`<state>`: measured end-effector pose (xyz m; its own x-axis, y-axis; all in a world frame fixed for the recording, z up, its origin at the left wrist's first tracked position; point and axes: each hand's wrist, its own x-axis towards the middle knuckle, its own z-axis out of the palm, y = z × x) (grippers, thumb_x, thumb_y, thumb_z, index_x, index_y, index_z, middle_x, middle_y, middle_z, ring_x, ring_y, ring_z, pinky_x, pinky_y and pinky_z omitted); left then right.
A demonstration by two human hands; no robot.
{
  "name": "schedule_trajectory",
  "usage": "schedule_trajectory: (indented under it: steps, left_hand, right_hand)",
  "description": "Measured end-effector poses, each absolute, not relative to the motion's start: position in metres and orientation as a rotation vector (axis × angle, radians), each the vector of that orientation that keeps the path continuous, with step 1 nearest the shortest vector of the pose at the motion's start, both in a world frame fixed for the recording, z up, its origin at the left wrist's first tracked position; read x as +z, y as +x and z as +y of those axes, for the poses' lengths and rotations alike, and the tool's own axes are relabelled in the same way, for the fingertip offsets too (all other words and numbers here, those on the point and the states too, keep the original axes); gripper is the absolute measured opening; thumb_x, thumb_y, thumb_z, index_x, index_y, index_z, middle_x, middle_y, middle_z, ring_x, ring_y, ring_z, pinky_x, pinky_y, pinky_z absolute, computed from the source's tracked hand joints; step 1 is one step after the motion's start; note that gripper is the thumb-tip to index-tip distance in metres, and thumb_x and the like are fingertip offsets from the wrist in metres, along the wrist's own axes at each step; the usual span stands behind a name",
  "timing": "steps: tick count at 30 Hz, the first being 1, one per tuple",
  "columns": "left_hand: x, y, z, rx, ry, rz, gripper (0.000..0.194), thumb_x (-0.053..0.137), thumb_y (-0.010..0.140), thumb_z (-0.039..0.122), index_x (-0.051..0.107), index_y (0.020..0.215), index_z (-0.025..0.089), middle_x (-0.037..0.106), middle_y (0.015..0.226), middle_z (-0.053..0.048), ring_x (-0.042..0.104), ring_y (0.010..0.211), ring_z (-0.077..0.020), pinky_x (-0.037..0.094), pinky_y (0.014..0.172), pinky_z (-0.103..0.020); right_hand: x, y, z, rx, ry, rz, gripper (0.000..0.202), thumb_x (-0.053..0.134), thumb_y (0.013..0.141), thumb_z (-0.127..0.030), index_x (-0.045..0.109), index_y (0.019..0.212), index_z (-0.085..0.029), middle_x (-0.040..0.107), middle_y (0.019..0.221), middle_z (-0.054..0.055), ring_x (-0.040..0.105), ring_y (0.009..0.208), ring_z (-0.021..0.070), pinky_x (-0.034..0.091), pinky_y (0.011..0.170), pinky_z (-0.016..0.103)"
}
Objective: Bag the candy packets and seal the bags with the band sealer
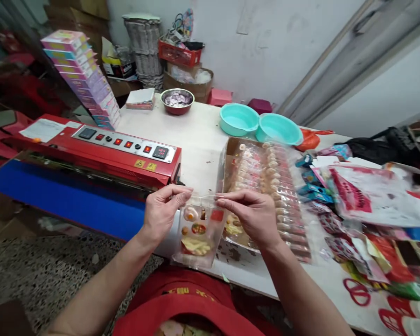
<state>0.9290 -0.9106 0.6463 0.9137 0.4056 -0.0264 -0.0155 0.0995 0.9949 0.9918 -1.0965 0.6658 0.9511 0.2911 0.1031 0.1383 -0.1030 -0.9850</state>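
A clear plastic bag (197, 245) with small toy-like food pieces inside, among them a fried egg and yellow fries, hangs upright between my hands. My left hand (163, 210) pinches its top left corner between thumb and fingers. At the top right corner, my right hand (254, 214) pinches the same edge, which is drawn straight. Just behind my right hand is a cardboard box (227, 161) filled with rows of similar clear packs (275, 186). To the left stands a red sealing machine (126, 168) with a lit display and a blue conveyor belt (66, 200).
Two turquoise basins (240, 119) and a metal bowl (177, 101) of small packets sit toward the back. A tall stack of boxes (87, 84) leans behind the machine. On the right lie mixed plastic packages (374, 196) and red-handled scissors (357, 292).
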Motion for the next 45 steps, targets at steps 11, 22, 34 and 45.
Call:
schedule_trajectory:
  steps: [11, 22, 34, 45]
  left_hand:
    - [0.563, 0.913, -0.861, 0.023, 1.121, 0.711, 0.034, 0.082, 0.057, 0.041, 0.071, 0.074, 0.013, 0.072, 0.077, -0.008, 0.064, 0.069, -0.0169, 0.05, 0.062, -0.025]
    - [0.522, 0.914, -0.845, -0.04, 1.179, 0.738, 0.04, 0.077, 0.062, 0.05, 0.07, 0.076, 0.012, 0.07, 0.075, -0.007, 0.061, 0.064, -0.0151, 0.046, 0.055, -0.023]
    - [0.502, 0.924, -0.839, 0.046, 0.992, 0.876, 0.044, 0.084, 0.053, 0.041, 0.064, 0.078, 0.012, 0.069, 0.068, -0.006, 0.061, 0.053, -0.0139, 0.048, 0.049, -0.023]
    - [0.502, 0.902, -0.775, 0.208, 1.378, 0.686, 0.036, 0.078, 0.066, 0.04, 0.054, 0.082, 0.017, 0.07, 0.07, 0.0, 0.069, 0.066, -0.0178, 0.057, 0.066, -0.032]
  right_hand:
    - [0.57, 0.988, -1.036, 0.491, -1.605, -0.175, 0.024, 0.083, 0.06, -0.04, 0.075, 0.069, -0.019, 0.074, 0.073, 0.006, 0.066, 0.065, 0.0182, 0.054, 0.065, 0.031]
    - [0.53, 0.982, -1.018, 0.503, -1.632, -0.069, 0.025, 0.083, 0.06, -0.039, 0.072, 0.066, -0.017, 0.072, 0.069, 0.005, 0.064, 0.062, 0.0172, 0.053, 0.062, 0.03]
    - [0.503, 0.993, -0.995, 0.514, -1.461, 0.166, 0.042, 0.088, 0.047, -0.035, 0.064, 0.076, -0.016, 0.068, 0.06, 0.002, 0.062, 0.054, 0.015, 0.049, 0.052, 0.026]
    - [0.496, 0.989, -0.961, 0.341, -1.519, 0.057, 0.049, 0.079, 0.061, -0.045, 0.058, 0.096, -0.018, 0.07, 0.089, 0.006, 0.066, 0.082, 0.0196, 0.055, 0.073, 0.032]
